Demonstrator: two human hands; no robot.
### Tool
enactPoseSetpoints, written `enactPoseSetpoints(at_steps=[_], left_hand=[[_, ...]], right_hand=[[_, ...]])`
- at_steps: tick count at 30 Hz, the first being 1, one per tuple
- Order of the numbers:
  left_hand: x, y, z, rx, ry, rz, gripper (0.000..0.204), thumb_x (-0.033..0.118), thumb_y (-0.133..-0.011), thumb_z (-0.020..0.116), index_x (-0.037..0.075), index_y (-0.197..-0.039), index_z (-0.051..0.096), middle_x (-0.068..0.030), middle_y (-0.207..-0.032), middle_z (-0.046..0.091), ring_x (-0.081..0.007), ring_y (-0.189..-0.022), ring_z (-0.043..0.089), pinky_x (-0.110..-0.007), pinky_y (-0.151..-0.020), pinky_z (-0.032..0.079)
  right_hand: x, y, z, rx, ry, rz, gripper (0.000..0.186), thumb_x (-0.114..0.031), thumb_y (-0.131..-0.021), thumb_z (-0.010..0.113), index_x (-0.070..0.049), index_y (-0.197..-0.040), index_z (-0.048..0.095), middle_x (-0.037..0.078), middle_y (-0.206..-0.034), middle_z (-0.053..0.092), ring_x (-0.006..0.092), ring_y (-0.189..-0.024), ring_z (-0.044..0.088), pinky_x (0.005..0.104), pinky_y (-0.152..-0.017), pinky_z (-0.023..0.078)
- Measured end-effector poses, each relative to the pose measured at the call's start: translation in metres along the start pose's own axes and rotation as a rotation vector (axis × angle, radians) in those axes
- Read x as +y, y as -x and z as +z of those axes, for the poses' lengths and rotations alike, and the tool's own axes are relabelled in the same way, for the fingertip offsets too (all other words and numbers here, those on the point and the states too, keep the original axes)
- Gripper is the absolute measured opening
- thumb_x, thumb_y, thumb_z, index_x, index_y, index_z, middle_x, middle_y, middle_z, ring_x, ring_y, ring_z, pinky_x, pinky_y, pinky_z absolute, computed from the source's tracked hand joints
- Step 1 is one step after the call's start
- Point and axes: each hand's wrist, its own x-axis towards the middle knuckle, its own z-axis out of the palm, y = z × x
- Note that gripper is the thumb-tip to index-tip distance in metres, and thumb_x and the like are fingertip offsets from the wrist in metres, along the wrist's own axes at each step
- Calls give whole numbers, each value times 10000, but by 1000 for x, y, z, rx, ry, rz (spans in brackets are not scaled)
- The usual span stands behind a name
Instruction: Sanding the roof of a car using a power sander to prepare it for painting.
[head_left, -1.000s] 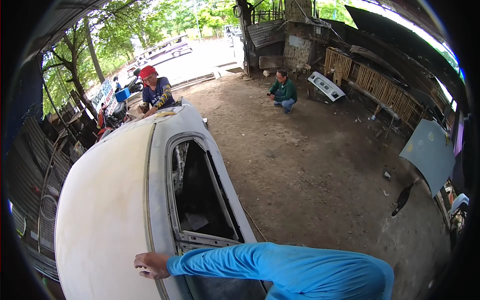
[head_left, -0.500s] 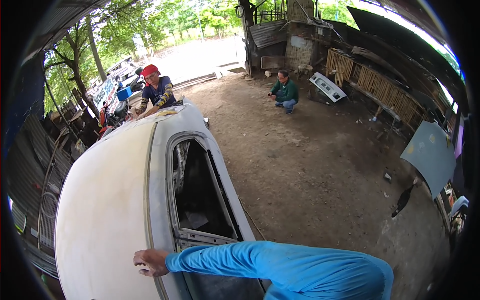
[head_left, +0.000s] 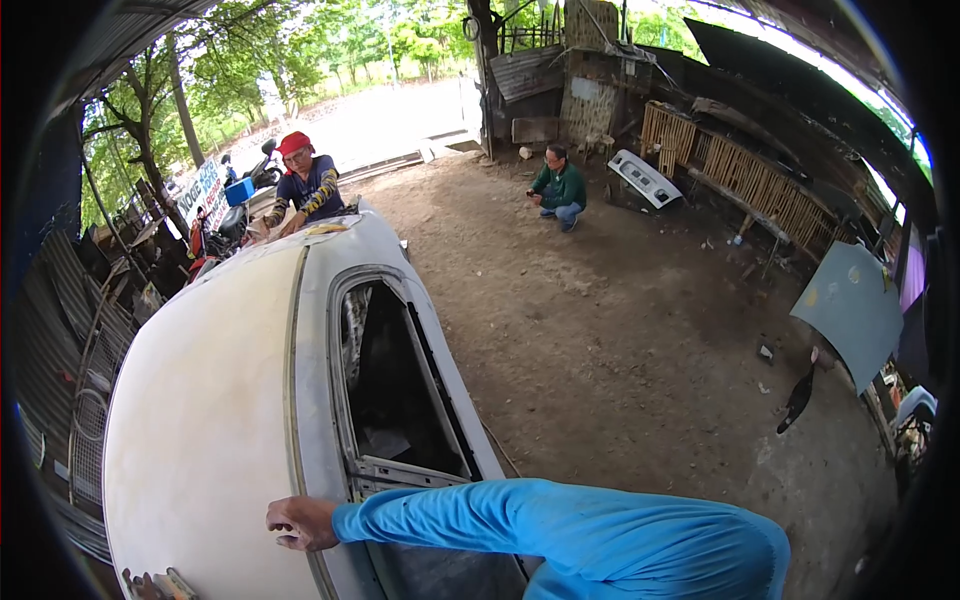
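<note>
The pale, patchy roof of a car body fills the lower left, with a window opening along its right side. My right arm, in a blue sleeve, reaches across from the lower right. My right hand rests on the roof near its seam, fingers loosely bent and thumb apart, with no object visible in it. At the bottom left edge, my left hand is partly cut off by the picture. Its fingers are closed around a small flat block that lies against the roof.
Beyond the roof's far end, a person in a red head cover leans with both hands on the car. Another person in green squats on the dirt floor. A white panel, bamboo bench, grey-blue panel and dark bird are to the right.
My left hand and the block have come into view at the bottom left. My right hand stays in place on the roof. The view has shifted slightly.
</note>
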Motion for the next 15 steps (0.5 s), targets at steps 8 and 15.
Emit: enactPoseSetpoints(at_steps=[8,15], left_hand=[[-21,-2,1,3,16,-4,714,278,-869,762,91,-1499,481,-224,-1474,530,-345,-1306,561,-418,-1089,462],[-52,7,-11,18,38,-16,704,270,-869,763,84,-1491,491,-224,-1470,535,-341,-1302,565,-414,-1086,465]], right_hand=[[-4,0,-1,3,-9,24,225,-128,-882,700,36,-1000,602,171,-971,609,319,-871,620,404,-786,523],[-5,0,-2,2,-11,18,238,-136,-879,716,35,-1007,609,165,-975,619,307,-857,627,397,-772,531]])
